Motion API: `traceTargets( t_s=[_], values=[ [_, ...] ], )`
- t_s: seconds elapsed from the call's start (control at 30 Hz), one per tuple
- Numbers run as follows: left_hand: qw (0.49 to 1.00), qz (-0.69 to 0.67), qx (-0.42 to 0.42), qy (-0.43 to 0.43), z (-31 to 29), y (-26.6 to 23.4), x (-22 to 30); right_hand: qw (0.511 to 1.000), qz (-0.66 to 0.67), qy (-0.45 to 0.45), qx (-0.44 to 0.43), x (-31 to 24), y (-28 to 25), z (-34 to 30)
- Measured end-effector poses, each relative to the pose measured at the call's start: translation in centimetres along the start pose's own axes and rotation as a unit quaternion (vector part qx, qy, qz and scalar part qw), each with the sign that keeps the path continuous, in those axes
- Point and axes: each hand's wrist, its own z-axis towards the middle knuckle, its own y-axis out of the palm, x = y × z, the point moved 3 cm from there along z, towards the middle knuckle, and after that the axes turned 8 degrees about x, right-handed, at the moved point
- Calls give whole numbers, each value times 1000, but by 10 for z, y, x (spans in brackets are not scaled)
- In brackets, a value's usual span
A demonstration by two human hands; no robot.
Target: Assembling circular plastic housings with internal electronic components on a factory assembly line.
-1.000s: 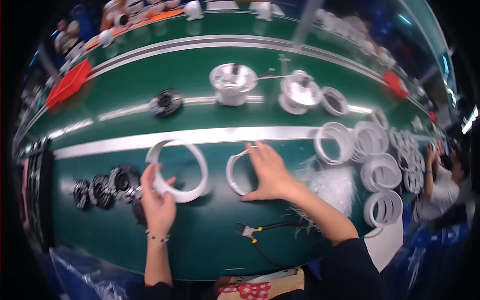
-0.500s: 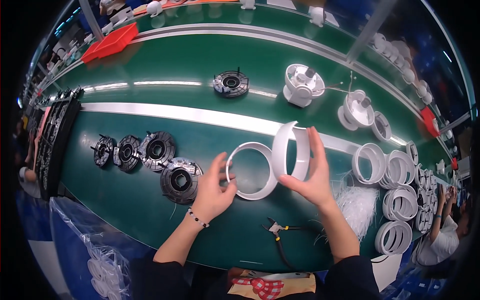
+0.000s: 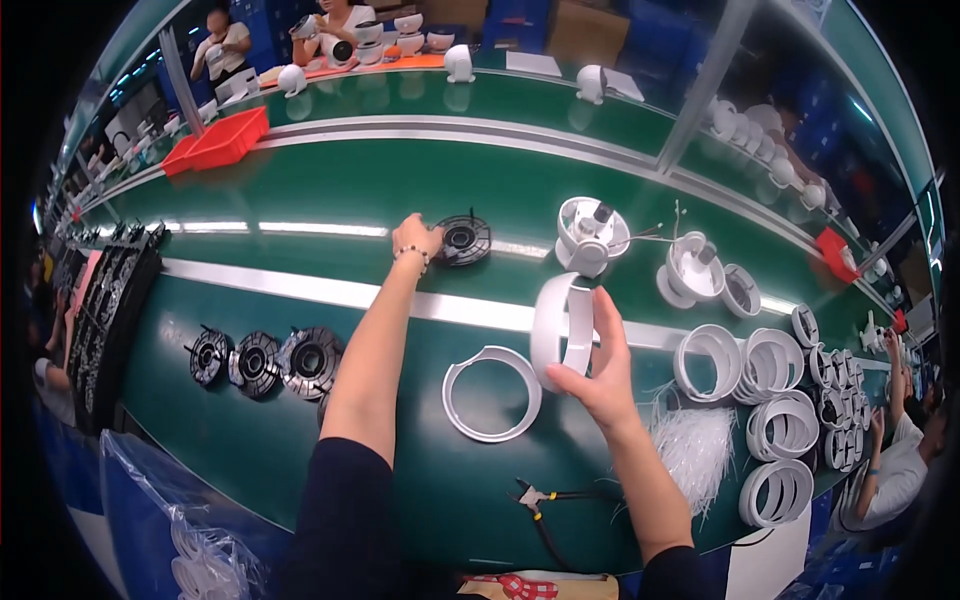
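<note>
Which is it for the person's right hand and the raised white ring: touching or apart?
Touching. The head view shows the right hand holding the white ring, thumb at its lower edge, fingers along its right side.

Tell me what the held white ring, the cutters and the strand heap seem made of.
White ring: probably satin plastic; smooth, soft sheen. Cutters: likely metal head, grey glint; matte black handles, perhaps rubber or plastic. Strand heap: possibly glossy plastic; thin, bright white.
</note>
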Motion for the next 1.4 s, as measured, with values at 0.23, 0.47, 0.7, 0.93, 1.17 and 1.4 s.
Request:
traceTargets(
  t_s=[0.23, 0.47, 0.7, 0.93, 1.17, 1.4],
  values=[
    [979, -160, -116, -46, -53, 12, 2, 878, 352, 324, 30, 26, 5, 25],
    [986, -21, -163, 12, -64, 13, 35, 880, 342, 283, 171, 78, 18, 55],
    [979, -115, -167, -6, -58, 34, 46, 875, 377, 267, 145, 100, 19, 52],
    [872, -482, -81, 20, -133, -46, 67, 938, 325, 117, 36, 52, 11, 48],
    [619, -692, -364, -79, -201, -77, 61, 996, 34, -65, -55, 11, 34, 26],
    [438, -807, -377, -120, -190, -79, 63, 959, -200, -184, -78, -13, 47, 13]
  ],
)
